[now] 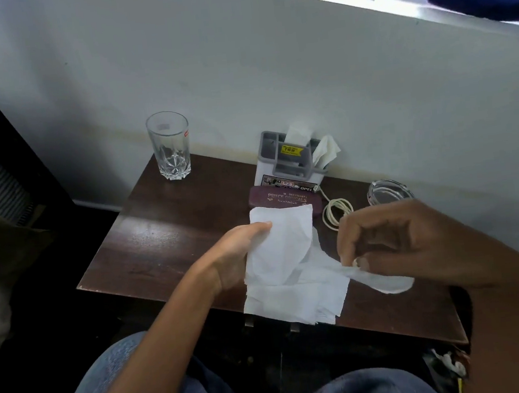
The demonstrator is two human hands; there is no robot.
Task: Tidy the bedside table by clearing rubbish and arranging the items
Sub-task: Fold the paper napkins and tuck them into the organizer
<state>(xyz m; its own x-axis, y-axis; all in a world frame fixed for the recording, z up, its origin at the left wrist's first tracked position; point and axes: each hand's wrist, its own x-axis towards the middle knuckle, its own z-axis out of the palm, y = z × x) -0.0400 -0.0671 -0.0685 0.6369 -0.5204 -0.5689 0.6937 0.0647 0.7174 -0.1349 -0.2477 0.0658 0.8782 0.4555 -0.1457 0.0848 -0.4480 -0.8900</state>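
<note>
A white tissue [285,266] hangs above the front of the dark wooden bedside table [160,231], held between both hands. My left hand [241,255] grips its left edge with fingers curled round the paper. My right hand [392,240] pinches its right end between thumb and fingertips. Behind the tissue lies a maroon spectacle case [283,197], partly hidden. A grey and white organiser [289,158] with tissues stuck in it stands against the wall.
A clear drinking glass [170,144] stands at the table's back left corner. A coiled white cable [335,211] and a glass ashtray [389,191] lie at the right. My knees in jeans sit below the table's front edge. The wall runs close behind.
</note>
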